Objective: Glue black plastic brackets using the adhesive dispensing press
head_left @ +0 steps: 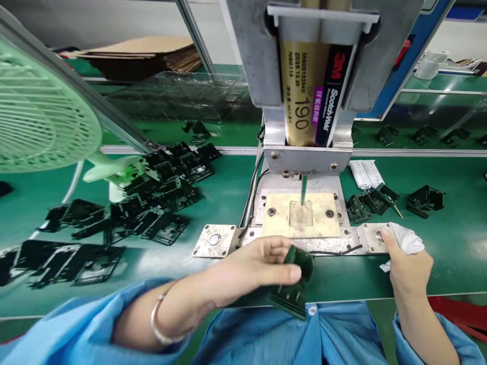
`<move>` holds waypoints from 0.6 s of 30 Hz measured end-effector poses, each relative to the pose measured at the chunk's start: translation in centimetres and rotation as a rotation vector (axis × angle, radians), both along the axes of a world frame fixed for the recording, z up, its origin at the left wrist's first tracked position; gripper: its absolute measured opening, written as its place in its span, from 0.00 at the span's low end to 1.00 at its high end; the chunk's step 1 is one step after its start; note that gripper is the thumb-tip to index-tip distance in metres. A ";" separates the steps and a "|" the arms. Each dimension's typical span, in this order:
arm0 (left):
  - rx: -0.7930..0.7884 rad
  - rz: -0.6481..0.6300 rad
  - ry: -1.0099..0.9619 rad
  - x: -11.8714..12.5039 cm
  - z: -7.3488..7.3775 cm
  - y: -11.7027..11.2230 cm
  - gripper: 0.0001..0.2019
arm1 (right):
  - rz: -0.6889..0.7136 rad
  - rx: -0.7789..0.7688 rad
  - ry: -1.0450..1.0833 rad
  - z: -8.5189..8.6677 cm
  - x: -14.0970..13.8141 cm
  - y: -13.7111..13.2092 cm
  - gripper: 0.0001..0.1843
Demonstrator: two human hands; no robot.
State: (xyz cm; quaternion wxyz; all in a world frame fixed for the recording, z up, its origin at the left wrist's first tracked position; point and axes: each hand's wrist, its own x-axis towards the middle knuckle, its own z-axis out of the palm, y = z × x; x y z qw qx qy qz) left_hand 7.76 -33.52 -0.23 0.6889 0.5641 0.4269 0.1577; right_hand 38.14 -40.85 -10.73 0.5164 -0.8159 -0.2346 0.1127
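My left hand (258,266) grips a dark green plastic part (294,281) between thumb and fingers, just in front of the metal fixture. A tan nest plate (281,223) with an empty square recess sits under the needle (303,190) of a glue dispenser holding a 3M adhesive cartridge (315,96). Closed around a crumpled white cloth (407,241), my right hand (407,268) has its thumb on the round button (379,235) of the fixture's right tab. The left tab carries a matching button (215,239).
Heaps of black plastic parts (152,197) cover the green mat at left, with a pale green fan (41,116) above them. Smaller clusters of parts (371,203) and white packets (365,172) lie right of the dispenser. Cardboard and clear trays are stacked behind.
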 end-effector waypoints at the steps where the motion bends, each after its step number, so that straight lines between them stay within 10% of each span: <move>1: 0.036 0.030 -0.064 -0.2 -0.1 -1.0 0.21 | -0.024 -0.050 -0.121 0.0 -0.3 -0.6 0.30; 6: 0.520 0.142 -0.247 -1.3 -0.6 -4.9 0.31 | 0.392 0.207 -0.772 2.3 -3.9 -4.3 0.13; 11: 0.741 0.094 -0.318 -1.2 -0.5 -5.8 0.33 | 1.129 0.392 -0.580 6.7 -8.7 -5.3 0.10; 18: 0.809 0.036 -0.333 -0.8 0.1 -5.2 0.33 | 1.285 0.418 -0.700 7.7 -10.5 -3.3 0.10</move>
